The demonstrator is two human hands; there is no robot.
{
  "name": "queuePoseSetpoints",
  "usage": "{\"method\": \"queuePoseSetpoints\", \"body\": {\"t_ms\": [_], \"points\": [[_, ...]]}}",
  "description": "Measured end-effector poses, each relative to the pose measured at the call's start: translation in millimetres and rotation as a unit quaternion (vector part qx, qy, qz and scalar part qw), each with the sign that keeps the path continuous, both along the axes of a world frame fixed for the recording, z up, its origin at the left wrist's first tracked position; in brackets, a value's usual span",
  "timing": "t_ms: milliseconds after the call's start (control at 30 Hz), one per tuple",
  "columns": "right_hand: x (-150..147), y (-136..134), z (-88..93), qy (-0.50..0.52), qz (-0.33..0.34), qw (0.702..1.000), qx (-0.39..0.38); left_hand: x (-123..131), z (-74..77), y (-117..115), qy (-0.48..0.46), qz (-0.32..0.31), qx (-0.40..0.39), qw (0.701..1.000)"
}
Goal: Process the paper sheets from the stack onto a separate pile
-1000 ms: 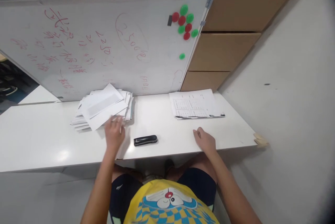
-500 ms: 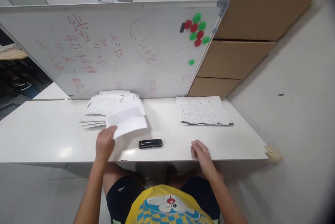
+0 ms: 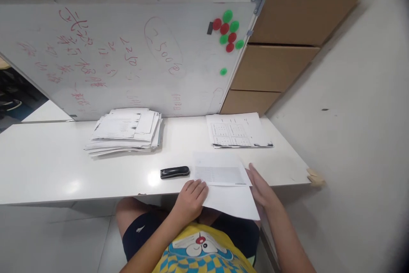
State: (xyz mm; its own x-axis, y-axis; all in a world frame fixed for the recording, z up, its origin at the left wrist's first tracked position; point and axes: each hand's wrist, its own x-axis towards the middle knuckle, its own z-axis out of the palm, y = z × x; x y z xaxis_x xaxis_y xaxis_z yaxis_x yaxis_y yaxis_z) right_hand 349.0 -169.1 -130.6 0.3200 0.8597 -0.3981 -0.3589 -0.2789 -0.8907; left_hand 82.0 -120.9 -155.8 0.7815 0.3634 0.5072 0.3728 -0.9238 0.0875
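Note:
Loose white sheets (image 3: pixel 223 175), one with printed text, lie partly on the table and hang over its front edge. My left hand (image 3: pixel 191 198) grips their left side, its fingers on top of the paper. At their right edge is my right hand (image 3: pixel 260 185), its fingers stretched out against the paper's side. A black stapler (image 3: pixel 174 172) lies on the table just left of the sheets. Further back on the left sits a thick stack of papers (image 3: pixel 124 132). A thinner pile of printed sheets (image 3: pixel 239 130) lies behind the hands, to the right.
A whiteboard (image 3: pixel 128 60) with red writing and round magnets stands along the back of the white table (image 3: pixel 41 166). Cardboard boxes (image 3: pixel 271 68) are stacked behind on the right, beside a wall (image 3: pixel 358 107). A tan piece (image 3: pixel 316 178) sits at the table's right corner.
The sheets have moved from beside the left stack to the front edge, right of the stapler, with my left hand. My right hand has opened and met their right side. The view has shifted slightly.

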Motion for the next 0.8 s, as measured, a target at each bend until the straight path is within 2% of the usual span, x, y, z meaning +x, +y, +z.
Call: {"method": "queuePoseSetpoints", "body": {"t_ms": [67,233,367,467,533,633,800], "points": [[9.9,-1.8,-11.1,0.001,0.035,0.999,-0.007,6.4,-7.1,-2.9,0.007,-0.005,0.002,1.0],[15.5,6.1,-31.2,-0.114,0.039,0.993,0.001,11.4,-22.4,-2.2,0.043,0.019,0.035,0.998],[16.1,12.3,-25.7,-0.226,0.015,0.974,-0.01,9.1,-37.4,4.4,0.057,0.024,0.057,0.996],[23.3,9.7,-18.0,-0.349,-0.045,0.935,-0.055,10.5,-45.7,5.3,0.067,0.039,0.053,0.996],[31.0,2.7,-15.7,-0.377,-0.051,0.922,-0.075,13.1,-47.0,3.8,0.077,0.06,0.028,0.995],[38.2,-11.8,-17.7,-0.362,-0.009,0.927,-0.1,16.8,-45.1,1.7,0.073,0.079,0.003,0.994],[16.8,-25.9,-27.0,-0.379,0.031,0.917,-0.119,18.9,-41.5,2.9,0.034,0.078,-0.005,0.996]]}}
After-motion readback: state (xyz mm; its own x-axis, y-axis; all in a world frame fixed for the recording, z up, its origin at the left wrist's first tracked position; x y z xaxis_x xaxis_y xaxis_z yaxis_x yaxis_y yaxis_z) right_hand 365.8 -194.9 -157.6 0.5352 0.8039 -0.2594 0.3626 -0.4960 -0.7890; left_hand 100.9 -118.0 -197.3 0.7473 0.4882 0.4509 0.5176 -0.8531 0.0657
